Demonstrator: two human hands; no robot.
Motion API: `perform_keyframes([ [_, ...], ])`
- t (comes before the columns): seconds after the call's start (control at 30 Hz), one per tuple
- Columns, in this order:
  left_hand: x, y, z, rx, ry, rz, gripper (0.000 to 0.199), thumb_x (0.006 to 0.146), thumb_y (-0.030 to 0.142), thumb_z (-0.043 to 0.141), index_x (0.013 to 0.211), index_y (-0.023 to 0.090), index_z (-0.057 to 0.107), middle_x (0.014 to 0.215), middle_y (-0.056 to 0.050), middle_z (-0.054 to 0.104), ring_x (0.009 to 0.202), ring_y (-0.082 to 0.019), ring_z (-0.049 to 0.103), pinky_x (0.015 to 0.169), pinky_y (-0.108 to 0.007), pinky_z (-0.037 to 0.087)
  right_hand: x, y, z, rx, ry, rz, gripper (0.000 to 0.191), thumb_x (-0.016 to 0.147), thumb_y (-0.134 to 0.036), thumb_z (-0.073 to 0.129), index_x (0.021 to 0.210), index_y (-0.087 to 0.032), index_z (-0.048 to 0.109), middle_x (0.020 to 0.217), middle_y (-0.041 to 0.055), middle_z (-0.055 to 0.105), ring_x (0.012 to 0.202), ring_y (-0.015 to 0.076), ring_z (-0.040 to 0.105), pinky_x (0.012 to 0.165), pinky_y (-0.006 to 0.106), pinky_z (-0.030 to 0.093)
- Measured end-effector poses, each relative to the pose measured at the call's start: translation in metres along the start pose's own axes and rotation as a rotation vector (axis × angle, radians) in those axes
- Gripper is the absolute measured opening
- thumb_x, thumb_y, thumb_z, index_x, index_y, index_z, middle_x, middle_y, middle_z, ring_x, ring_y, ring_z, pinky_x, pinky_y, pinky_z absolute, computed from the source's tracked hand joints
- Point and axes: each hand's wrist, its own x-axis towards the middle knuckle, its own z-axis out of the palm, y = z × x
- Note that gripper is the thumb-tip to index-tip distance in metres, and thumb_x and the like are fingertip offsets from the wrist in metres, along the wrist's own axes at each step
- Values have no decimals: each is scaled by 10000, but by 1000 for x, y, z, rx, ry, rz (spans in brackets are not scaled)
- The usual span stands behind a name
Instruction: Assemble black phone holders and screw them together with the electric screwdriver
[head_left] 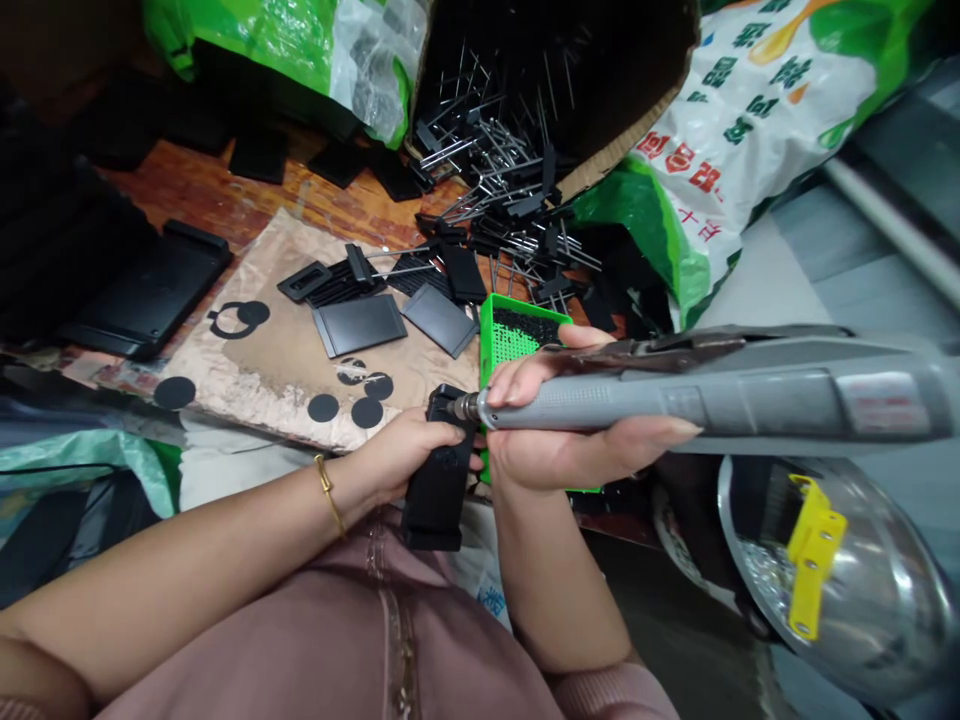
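Note:
My left hand (pixel 409 450) is closed around a black plastic bracket-like part (pixel 439 490), thumb lying across its face. In my right hand (pixel 540 440) is a grey electric screwdriver (pixel 637 395), its body stretching off to the right. The screwdriver's bit end meets the upper part of the black piece; the tip itself is hidden there. Just behind my right hand stands a green perforated basket (pixel 510 345) holding many small black screws. Flat dark rectangular plates (pixel 360 325) and round black discs (pixel 367 412) lie on the cardboard to the left.
A cardboard box (pixel 630 130) at the back spills metal-rod parts (pixel 495 150). Green-and-white bags (pixel 720 150) flank it. Black trays (pixel 157 290) are stacked at left. A metal bowl (pixel 877 560) with a yellow bracket (pixel 814 560) stands at lower right.

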Motion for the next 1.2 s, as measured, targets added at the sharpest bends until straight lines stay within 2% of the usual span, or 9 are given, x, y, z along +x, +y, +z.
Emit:
perform_keyframes([
  [0.1,-1,1,1,11,9,-5,145,594,59,600,712,100,673,585,-48,687,484,-137,606,490,-227,471,-1,2,0,-41,-38,-36,750,807,-709,-24,1130,-257,480,525,-35,303,362,155,352,412,305,318],
  [0.37,0,-5,0,78,15,81,141,556,102,632,694,113,659,585,-33,663,525,-144,605,550,-243,487,-2,8,1,290,-126,-82,492,786,-750,275,756,-285,434,497,-66,361,336,113,370,323,249,297],
  [0.57,1,-8,1,103,26,117,135,541,94,632,673,122,641,583,-4,637,541,-125,581,579,-234,485,-3,13,1,349,-155,-100,493,780,-765,316,737,-290,440,468,-77,369,328,112,354,330,252,312],
  [0.73,1,-6,1,57,3,97,183,565,59,616,735,111,660,621,-21,676,520,-124,585,542,-229,472,-3,9,3,358,-125,-61,537,739,-797,354,827,-309,560,480,-64,392,326,114,358,319,267,301],
  [0.83,1,-3,-5,-29,-36,22,169,635,89,629,799,112,662,655,-44,693,510,-134,599,531,-243,483,1,0,-5,218,-138,-38,638,739,-810,318,1046,-316,578,504,-48,437,365,135,408,364,287,371],
  [0.97,1,1,-14,-225,-162,-36,313,835,350,521,921,89,670,823,-142,713,658,-211,670,630,-341,539,5,-6,-41,-26,39,-54,571,870,-624,316,1260,-242,484,685,6,524,556,169,534,535,333,487],
  [1.1,-2,8,-10,-406,-145,147,361,910,423,415,961,150,646,862,-91,694,759,-200,672,704,-351,550,-14,-7,-87,-673,28,-69,473,830,-478,532,1207,-194,561,947,102,558,949,278,557,878,488,445],
  [1.17,-5,11,-4,-446,-128,263,350,931,425,385,968,180,632,888,-64,687,806,-188,668,736,-346,550,-36,-9,-98,-850,158,-126,497,808,-419,579,1246,-187,547,960,106,523,910,268,536,823,463,458],
  [1.2,-6,13,0,-451,-117,311,354,938,432,373,974,189,628,910,-57,686,836,-186,666,753,-344,549,-48,-10,-98,-791,211,-120,486,834,-378,544,1288,-207,513,930,85,512,820,227,535,738,407,479],
])
